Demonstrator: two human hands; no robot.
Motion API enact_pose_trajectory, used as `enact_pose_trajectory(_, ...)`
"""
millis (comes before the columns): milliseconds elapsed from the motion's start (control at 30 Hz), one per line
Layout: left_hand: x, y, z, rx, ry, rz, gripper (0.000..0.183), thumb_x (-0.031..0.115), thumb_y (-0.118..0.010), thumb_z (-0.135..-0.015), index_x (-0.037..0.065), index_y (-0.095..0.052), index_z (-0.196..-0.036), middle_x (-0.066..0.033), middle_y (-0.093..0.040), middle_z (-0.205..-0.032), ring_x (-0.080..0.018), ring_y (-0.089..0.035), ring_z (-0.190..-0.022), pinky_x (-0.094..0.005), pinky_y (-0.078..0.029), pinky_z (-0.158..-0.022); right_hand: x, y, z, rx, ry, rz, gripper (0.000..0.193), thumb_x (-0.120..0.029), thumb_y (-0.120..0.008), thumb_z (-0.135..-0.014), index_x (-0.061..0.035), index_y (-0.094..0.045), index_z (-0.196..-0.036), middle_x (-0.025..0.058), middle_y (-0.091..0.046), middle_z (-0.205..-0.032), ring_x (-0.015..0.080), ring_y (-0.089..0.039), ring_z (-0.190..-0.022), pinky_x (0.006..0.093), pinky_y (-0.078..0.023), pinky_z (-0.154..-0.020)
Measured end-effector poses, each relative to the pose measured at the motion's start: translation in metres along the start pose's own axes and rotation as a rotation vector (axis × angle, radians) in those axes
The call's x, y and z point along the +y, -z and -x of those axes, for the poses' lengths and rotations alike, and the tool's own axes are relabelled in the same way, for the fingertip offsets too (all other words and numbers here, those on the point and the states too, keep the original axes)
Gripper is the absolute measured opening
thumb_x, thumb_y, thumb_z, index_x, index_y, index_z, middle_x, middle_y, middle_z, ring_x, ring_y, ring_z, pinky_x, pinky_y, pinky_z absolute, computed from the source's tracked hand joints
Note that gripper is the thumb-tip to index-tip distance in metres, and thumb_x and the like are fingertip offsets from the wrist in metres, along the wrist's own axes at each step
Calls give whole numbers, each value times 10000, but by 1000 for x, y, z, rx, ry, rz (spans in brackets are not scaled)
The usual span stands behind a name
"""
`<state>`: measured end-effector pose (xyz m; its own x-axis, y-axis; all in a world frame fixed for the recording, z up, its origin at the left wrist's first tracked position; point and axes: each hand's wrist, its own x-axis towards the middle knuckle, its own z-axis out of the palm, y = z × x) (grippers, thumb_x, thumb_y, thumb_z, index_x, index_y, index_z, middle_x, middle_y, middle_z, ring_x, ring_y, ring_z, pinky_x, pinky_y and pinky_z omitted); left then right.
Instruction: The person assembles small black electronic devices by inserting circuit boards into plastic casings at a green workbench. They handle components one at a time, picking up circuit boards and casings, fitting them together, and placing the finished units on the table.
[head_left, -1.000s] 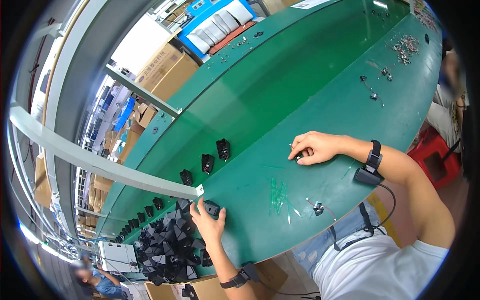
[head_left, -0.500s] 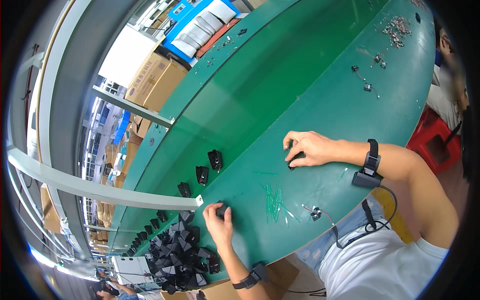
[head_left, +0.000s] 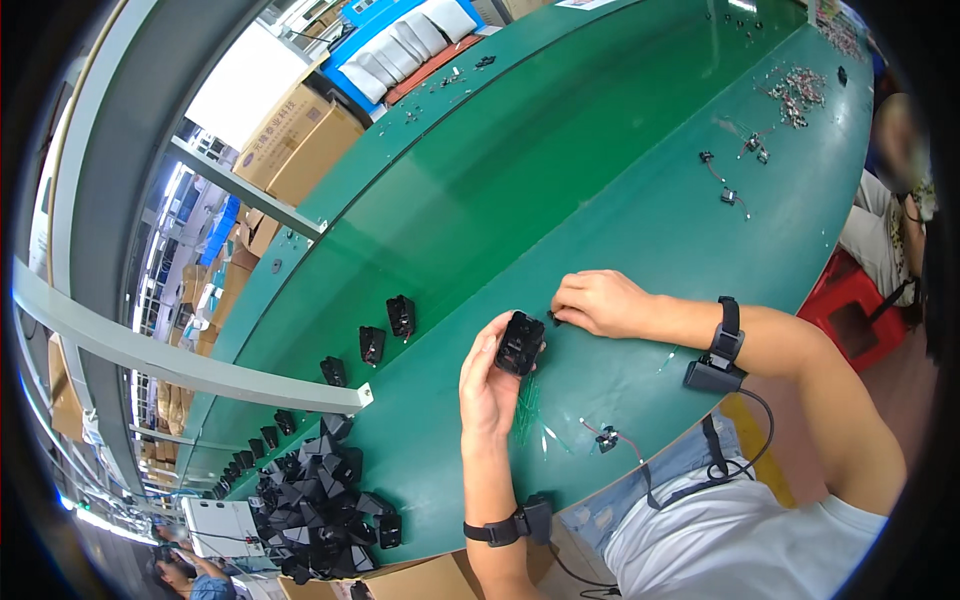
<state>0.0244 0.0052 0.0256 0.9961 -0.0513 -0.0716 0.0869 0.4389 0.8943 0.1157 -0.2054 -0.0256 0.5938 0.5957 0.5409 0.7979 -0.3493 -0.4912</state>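
Note:
My left hand [head_left: 482,395] is wrapped round a black plastic housing [head_left: 520,345], its hollow side turned up and showing parts inside. Close beside it, my right hand [head_left: 603,302] has its fingers pinched on a small black part [head_left: 554,318], too small to make out its kind. Thin green sticks [head_left: 527,412] lie on the green table [head_left: 680,270] below the housing, partly hidden by my left hand. Nearer to me lies a small black component with red wires [head_left: 607,438].
Black housings form a heap [head_left: 315,495] at the left. More housings [head_left: 371,345] stand in a row on the green belt [head_left: 480,200]. Wired components [head_left: 797,95] lie at the far right, near a seated person and a red stool [head_left: 850,310]. A white metal frame [head_left: 200,345] crosses the left side.
My left hand has come right and up from beside the heap, bringing the housing close to my right hand. My right hand has moved slightly left, its fingers now drawn together on the small part.

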Motion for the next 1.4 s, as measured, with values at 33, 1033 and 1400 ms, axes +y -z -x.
enact_pose_trajectory(33,-1,2,2,-18,-2,38,547,268,-529,-964,-60,-417,-1388,-183,-624,-1209,-325,-652,-1054,-338,-534,-815,0,0,-1,3,22,-2,100,-173,-678,-854,-76,-657,-870,93,-636,-847,316,-648,-797,442,-529,-681)
enact_pose_trajectory(1033,-39,-15,3,-169,71,226,590,47,-621,-940,97,-348,-1462,-145,-518,-1327,-228,-579,-1174,-384,-530,-976,-68,25,3,221,10,-99,100,-73,-757,-749,-34,-679,-799,109,-584,-1109,315,-571,-1030,408,-506,-820)
enact_pose_trajectory(1400,-30,-23,4,53,5,42,513,145,-583,-996,-2,-398,-1451,-146,-644,-1163,-212,-690,-979,-339,-623,-774,-55,28,3,-41,-97,-526,318,-74,-817,-747,12,-717,-1037,227,-444,-1468,272,-679,-1032,355,-557,-871)
